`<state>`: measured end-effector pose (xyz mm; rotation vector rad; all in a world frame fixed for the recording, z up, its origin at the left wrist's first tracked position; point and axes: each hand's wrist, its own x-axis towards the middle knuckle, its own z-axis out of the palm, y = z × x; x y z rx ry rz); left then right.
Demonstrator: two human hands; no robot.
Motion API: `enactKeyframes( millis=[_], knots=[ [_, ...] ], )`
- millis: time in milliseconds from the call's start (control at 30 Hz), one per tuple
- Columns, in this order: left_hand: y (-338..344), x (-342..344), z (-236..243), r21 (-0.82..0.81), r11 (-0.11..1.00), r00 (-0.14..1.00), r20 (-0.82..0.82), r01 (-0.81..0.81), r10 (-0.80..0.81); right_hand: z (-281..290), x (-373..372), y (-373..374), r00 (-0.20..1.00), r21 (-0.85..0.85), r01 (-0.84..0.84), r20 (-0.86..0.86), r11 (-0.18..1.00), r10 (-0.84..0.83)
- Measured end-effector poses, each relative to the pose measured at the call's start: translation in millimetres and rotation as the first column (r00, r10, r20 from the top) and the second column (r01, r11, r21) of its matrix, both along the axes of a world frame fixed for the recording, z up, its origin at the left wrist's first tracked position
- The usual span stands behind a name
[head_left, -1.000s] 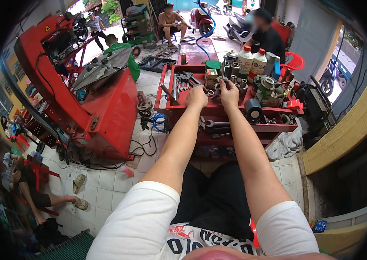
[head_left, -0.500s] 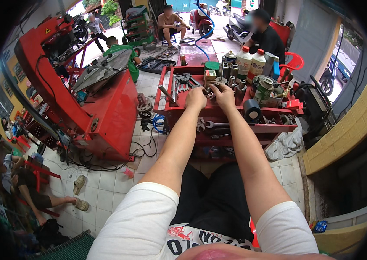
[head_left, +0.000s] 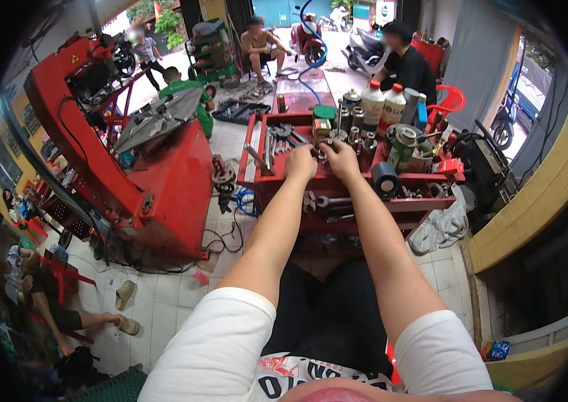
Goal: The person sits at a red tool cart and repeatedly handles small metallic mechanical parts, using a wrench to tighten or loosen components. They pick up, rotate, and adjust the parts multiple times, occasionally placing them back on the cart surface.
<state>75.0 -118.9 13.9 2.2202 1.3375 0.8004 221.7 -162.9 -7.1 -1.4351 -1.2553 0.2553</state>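
Both my arms reach over the near edge of a red tool cart (head_left: 276, 177). My left hand (head_left: 301, 163) is closed at the front of its top tray, its fingertips hidden by the hand itself. Close on its right, my right hand (head_left: 341, 159) has thumb and fingers pinched together. Small metal parts lie about the fingertips; what either hand holds is too small to tell. Just beyond the hands stand a small box (head_left: 322, 128) and a green-lidded container (head_left: 324, 112). Upright metal sockets (head_left: 358, 121) crowd the right hand's far side. Wrenches and pliers (head_left: 281, 139) lie left of my left hand.
White bottles with red caps (head_left: 372, 100), a green-and-white can (head_left: 403, 144) and a dark cylinder (head_left: 385, 179) occupy the cart's right side. Spanners (head_left: 329, 200) lie in the lower drawer. A red machine (head_left: 175, 194) stands at left. A blue hose (head_left: 325, 47) hangs ahead. Other people sit around.
My hands have come slightly lower and nearer in the tray, still close together. The toothed metal piece seen beyond my fingers earlier shows less plainly now. The view has shifted a little.
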Motion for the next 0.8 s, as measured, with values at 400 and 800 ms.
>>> enactKeyframes(
  millis=[400, 800],
  knots=[
    [-9.6, -2.2, 7.0, 0.058, 0.998, 0.999, 0.038, -0.009, 0.007, 10.7, -8.6, -8.7, 0.995, -0.054, -0.029, -0.098, 0.998, 0.023],
    [-16.3, -4.7, 13.5, -0.020, 0.999, 0.999, 0.005, -0.038, 0.038, 15.8, -6.4, -7.9, 0.997, -0.136, 0.010, -0.078, 0.991, -0.021]
  ],
)
